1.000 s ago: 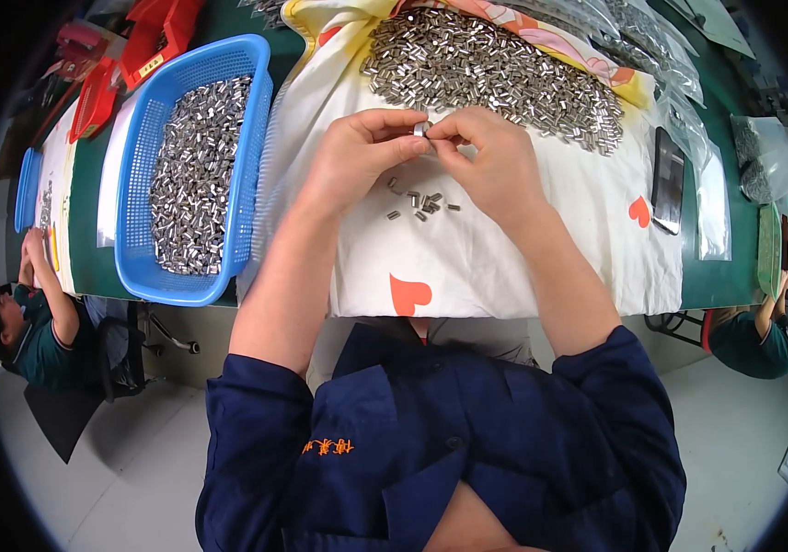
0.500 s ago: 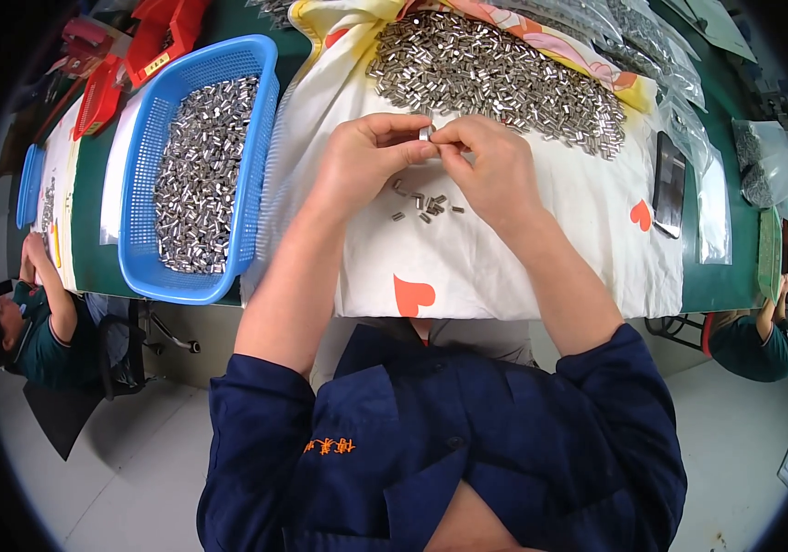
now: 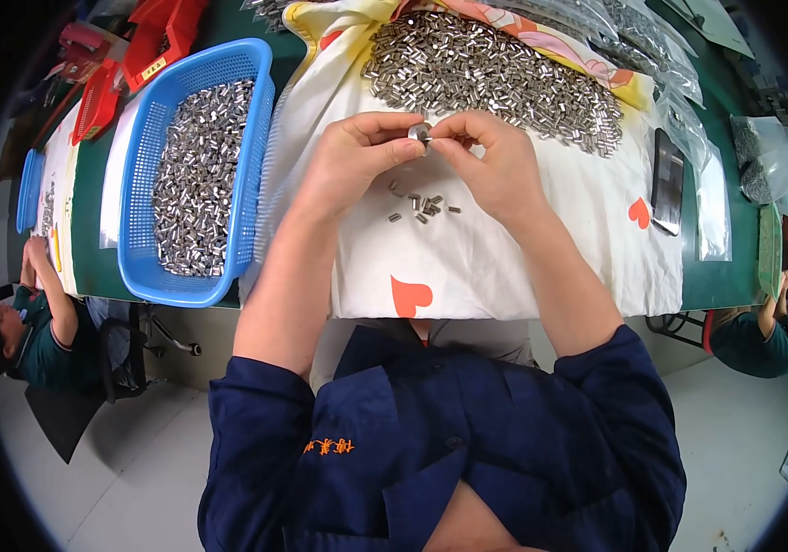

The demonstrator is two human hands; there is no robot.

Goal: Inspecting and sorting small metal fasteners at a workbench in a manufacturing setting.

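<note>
Over the white cloth (image 3: 541, 267), my two hands meet fingertip to fingertip. My left hand (image 3: 352, 161) pinches a small shiny metal ring (image 3: 418, 132) between thumb and forefinger. Thumb and index finger of my right hand (image 3: 495, 166) close at the ring's right side; a tiny metal piece seems to be between them, too small to make out fully. Below the hands lie several loose short metal cylinders (image 3: 425, 206). Beyond them spreads a large heap of the same silvery cylinders (image 3: 495, 78).
A blue plastic basket (image 3: 263, 156) full of small metal cylinders stands at left. Red bins (image 3: 99, 101) sit behind it. At right lie a black phone (image 3: 667, 184) and clear plastic bags (image 3: 771, 156). One co-worker (image 3: 44, 322) sits far left, another (image 3: 757, 340) far right.
The ring has turned, so its round face now shows more. My fingertips have shifted slightly, with a little more space between the two hands.
</note>
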